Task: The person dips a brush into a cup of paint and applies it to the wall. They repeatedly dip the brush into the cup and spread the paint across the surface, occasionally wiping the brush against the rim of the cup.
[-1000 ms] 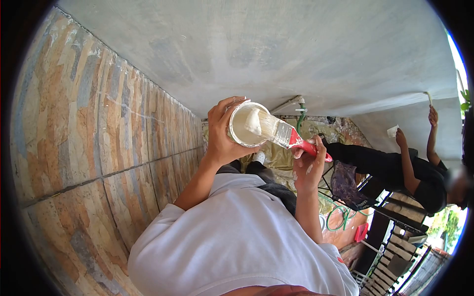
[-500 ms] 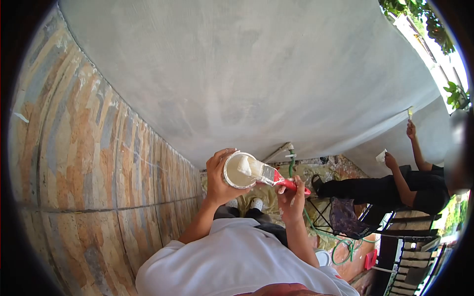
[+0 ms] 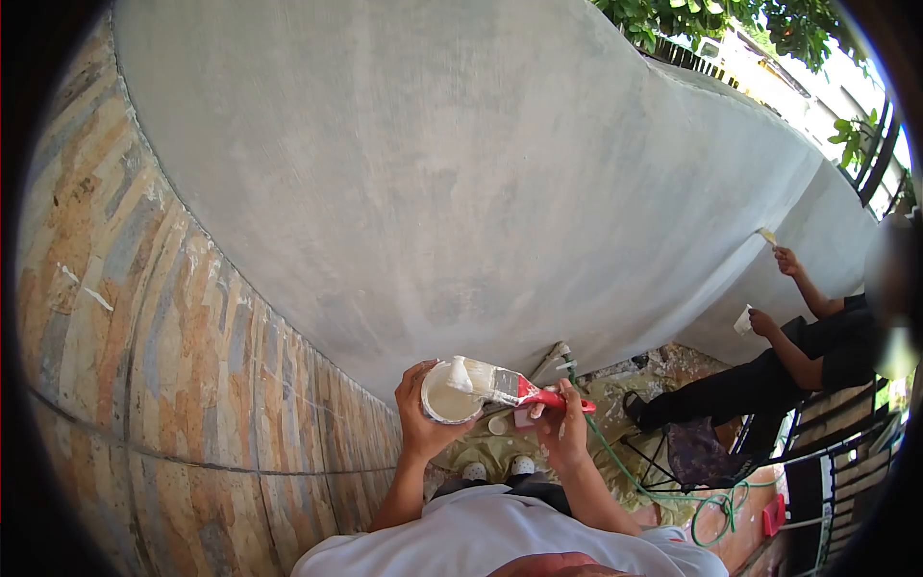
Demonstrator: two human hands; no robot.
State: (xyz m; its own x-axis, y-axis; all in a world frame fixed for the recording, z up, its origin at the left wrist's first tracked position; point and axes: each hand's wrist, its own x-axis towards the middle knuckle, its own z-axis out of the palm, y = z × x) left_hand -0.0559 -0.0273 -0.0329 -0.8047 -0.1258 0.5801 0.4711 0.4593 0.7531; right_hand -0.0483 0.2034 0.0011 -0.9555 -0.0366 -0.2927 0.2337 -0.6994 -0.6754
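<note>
My left hand is wrapped round a round tub of whitish paint, its open top tilted towards me. In my right hand is a paintbrush with a red handle, held between thumb and fingers. Thick white paint coats the bristles, which point left over the rim of the tub. Smears of paint mark my right fingers. Behind both hands rises a grey plastered wall, with streaky lighter patches.
On the left runs a stone-patterned wall. At right a co-worker in dark clothes holds a brush to the wall and a white cup. A folding chair, green hose and plastic sheet are below.
The brush bristles have lifted from inside the tub to above its rim. The view has tilted up, showing more wall and foliage. The co-worker's brush has shifted along the wall.
</note>
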